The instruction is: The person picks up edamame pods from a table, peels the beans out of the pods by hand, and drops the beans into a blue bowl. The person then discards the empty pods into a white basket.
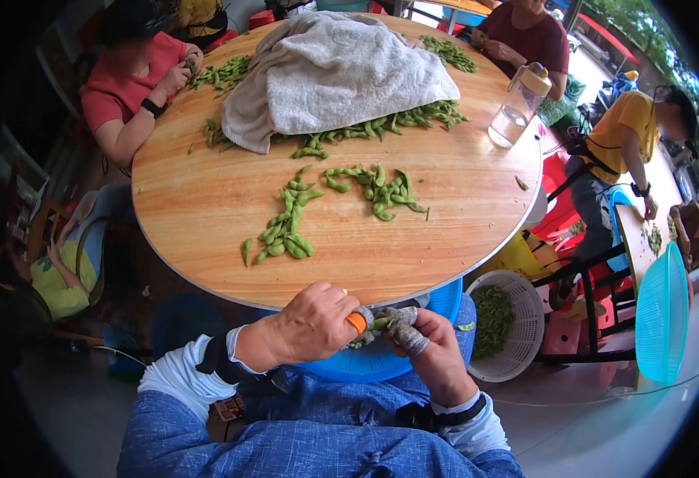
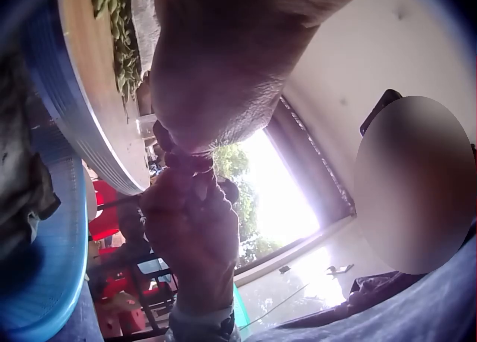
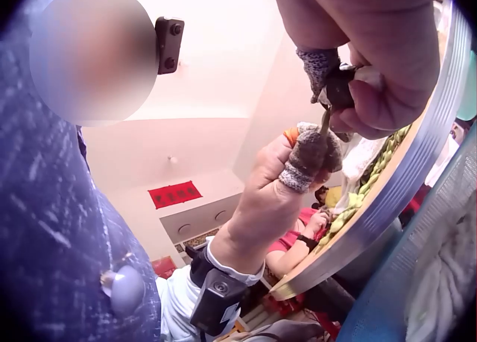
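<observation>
A green soybean pod [image 1: 380, 323] spans the small gap between my two hands, just past the near table edge. My left hand [image 1: 306, 325] pinches one end; grey knit covers sit on its fingertips, along with an orange band. The other end is between the thumb and fingers of my right hand [image 1: 439, 350], which also wears grey fingertip covers. In the right wrist view the pod [image 3: 326, 118] appears thin between the covered fingertips. Below the hands, over the lap, is a blue basin [image 1: 349, 370]. Loose soybean pods [image 1: 287, 223] lie in two small groups on the round wooden table [image 1: 206, 199].
A grey towel [image 1: 341, 72] covers a heap of pods. A clear water jug [image 1: 517, 111] stands at the table's right edge. At my right are a white basket [image 1: 531, 334] with pods and an upright turquoise basket [image 1: 663, 319]. Other people sit around.
</observation>
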The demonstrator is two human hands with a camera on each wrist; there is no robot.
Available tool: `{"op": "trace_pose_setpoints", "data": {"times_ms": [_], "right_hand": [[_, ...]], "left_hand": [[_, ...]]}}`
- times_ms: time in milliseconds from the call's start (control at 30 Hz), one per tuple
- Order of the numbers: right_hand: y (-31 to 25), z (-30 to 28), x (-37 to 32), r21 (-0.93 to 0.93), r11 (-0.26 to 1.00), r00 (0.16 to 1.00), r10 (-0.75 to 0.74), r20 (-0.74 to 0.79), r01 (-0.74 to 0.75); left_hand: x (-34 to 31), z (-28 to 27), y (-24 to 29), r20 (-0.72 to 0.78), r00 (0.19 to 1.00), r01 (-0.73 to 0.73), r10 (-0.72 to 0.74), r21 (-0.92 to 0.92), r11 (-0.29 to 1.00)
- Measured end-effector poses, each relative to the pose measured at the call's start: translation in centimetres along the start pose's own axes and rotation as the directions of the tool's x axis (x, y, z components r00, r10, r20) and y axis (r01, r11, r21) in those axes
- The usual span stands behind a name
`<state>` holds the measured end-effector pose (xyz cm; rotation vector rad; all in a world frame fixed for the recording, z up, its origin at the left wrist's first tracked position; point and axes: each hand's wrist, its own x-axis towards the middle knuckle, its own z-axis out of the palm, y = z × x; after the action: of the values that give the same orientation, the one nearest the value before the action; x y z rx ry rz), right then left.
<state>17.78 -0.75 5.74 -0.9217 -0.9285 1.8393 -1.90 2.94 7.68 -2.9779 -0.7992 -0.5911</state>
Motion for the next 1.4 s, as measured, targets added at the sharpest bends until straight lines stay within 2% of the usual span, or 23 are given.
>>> {"op": "trace_pose_setpoints", "data": {"times_ms": [333, 433, 633, 733, 833, 933, 967, 1033, 1100, 1133, 1167, 1233, 1267, 1300, 1333, 1400], "right_hand": [[0.9, -0.2, 0.0, 0.12, 0.993, 0.999, 0.012, 0.032, -0.016], [0.5, -0.1, -0.3, 0.133, 0.99, 0.999, 0.036, 0.021, -0.038], [0.3, -0.1, -0.3, 0.047, 0.998, 1.0, 0.03, -0.006, -0.029], [0.4, -0.1, -0.2, 0.054, 0.998, 1.0, 0.021, 0.011, -0.022], [0.8, -0.2, 0.0, 0.094, 0.996, 0.999, -0.005, 0.033, 0.002], [1.1, -0.1, 0.3, 0.182, 0.983, 0.996, -0.022, 0.081, 0.007], [1.6, -0.2, 0.4, 0.212, 0.977, 0.995, -0.043, 0.095, 0.022], [3.0, -0.6, 0.9, 0.272, 0.961, 0.989, -0.084, 0.119, 0.048], [3.5, -0.7, 1.3, 0.3, 0.946, 0.97, -0.177, 0.169, 0.12], [3.6, -0.8, 1.4, 0.315, 0.937, 0.956, -0.222, 0.192, 0.154], [3.7, -0.9, 1.6, 0.325, 0.934, 0.955, -0.218, 0.199, 0.146], [3.7, -1.0, 1.8, 0.343, 0.93, 0.953, -0.216, 0.213, 0.134], [3.4, -1.0, 1.8, 0.303, 0.946, 0.964, -0.179, 0.199, 0.113], [3.1, -0.9, 1.5, 0.264, 0.96, 0.973, -0.14, 0.183, 0.089], [2.9, -1.0, 1.4, 0.225, 0.972, 0.981, -0.101, 0.165, 0.063], [2.8, -1.5, 1.2, 0.157, 0.988, 0.987, -0.024, 0.158, -0.001]], "left_hand": [[0.3, -0.5, 0.2, -0.04, 0.998, -0.047, 0.048, 0.008, 0.999], [0.2, -0.6, 0.1, 0.031, 0.999, -0.043, 0.04, 0.086, 0.995], [0.4, -0.6, 0.1, 0.024, 0.997, -0.074, 0.072, 0.107, 0.992], [0.4, -0.3, 0.2, -0.015, 0.997, -0.072, 0.073, 0.058, 0.996], [0.1, -0.3, 0.2, 0.028, 0.998, -0.062, 0.061, 0.018, 0.998], [-0.7, 0.9, 0.4, -0.022, 0.999, 0.043, -0.046, -0.101, 0.994], [-1.1, 1.5, 0.3, -0.009, 0.995, 0.089, -0.095, -0.253, 0.963], [-1.9, 2.8, 0.2, 0.039, 0.982, 0.175, -0.183, -0.533, 0.828], [-2.0, 3.7, 1.3, 0.012, 0.94, 0.206, -0.342, -0.817, 0.539], [-2.1, 4.1, 1.8, 0.024, 0.908, 0.189, -0.418, -0.914, 0.359], [-2.5, 4.6, 2.1, 0.16, 0.861, 0.243, -0.482, -0.963, 0.115], [-2.9, 5.0, 2.4, 0.447, 0.747, 0.279, -0.493, -0.882, -0.379], [-2.7, 4.9, 2.1, 0.302, 0.795, 0.311, -0.526, -0.948, -0.074], [-2.0, 4.2, 1.9, 0.156, 0.845, 0.313, -0.512, -0.92, 0.237], [-1.6, 3.7, 1.9, 0.022, 0.892, 0.285, -0.451, -0.802, 0.524], [-1.4, 2.9, 2.3, -0.027, 0.922, 0.315, -0.387, -0.528, 0.788]]}}
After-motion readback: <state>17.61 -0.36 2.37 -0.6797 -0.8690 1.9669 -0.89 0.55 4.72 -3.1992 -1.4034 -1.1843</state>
